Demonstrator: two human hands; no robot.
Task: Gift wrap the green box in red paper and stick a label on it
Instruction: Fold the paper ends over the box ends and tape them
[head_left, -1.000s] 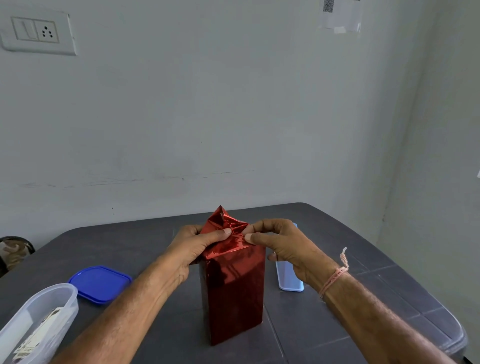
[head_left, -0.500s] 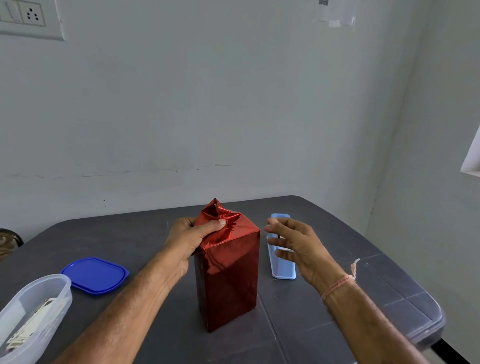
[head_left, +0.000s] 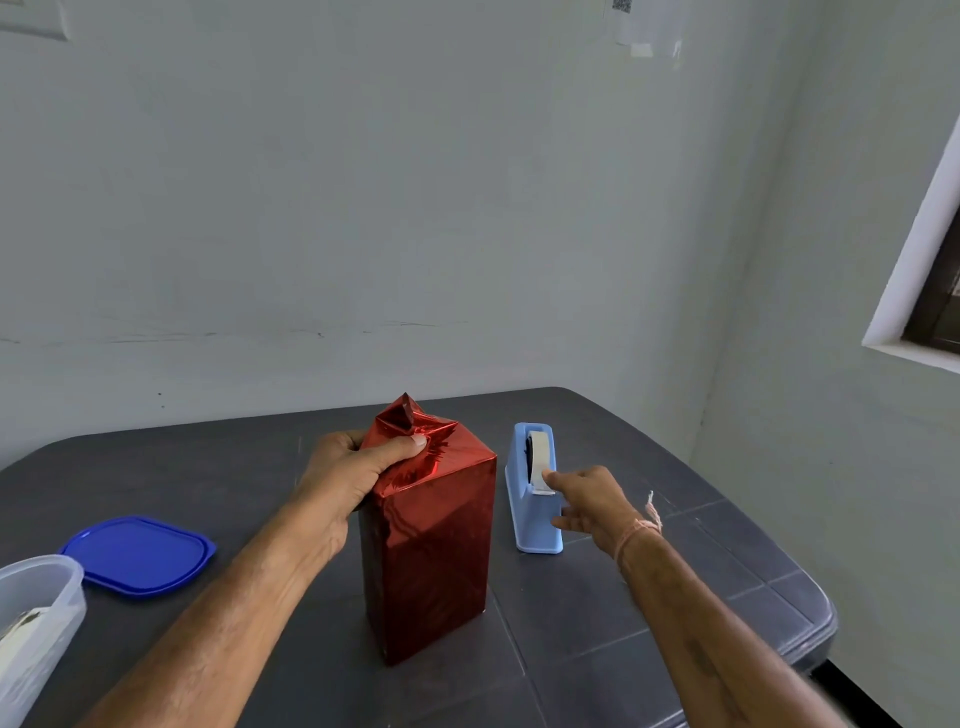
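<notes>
Centrally on the table (head_left: 649, 597), the red-wrapped box (head_left: 431, 545) stands upright and is gripped at its gathered top by the left hand (head_left: 343, 478), with the thumb pressed onto the folds. Just beside it, the tape dispenser (head_left: 530, 525) is touched by the outstretched forefinger of the right hand (head_left: 592, 501).

The red paper (head_left: 431, 545) covers the green box wholly, so none of the box shows. The left hand (head_left: 337, 478) has its fingertips hidden behind the crumpled paper top. At the box's three o'clock, whether the right hand (head_left: 592, 501) pinches the tape (head_left: 539, 457) on the tape dispenser (head_left: 530, 519) or only touches it cannot be told. At eight o'clock a clear plastic container (head_left: 36, 613) is cut by the left and bottom edges, its pale contents unreadable. A switch plate (head_left: 31, 21) at the view's eleven o'clock and a taped sheet (head_left: 644, 26) at one o'clock are cut by the top edge, the sheet's code too small to read. The window frame (head_left: 919, 270) runs off the right edge.
</notes>
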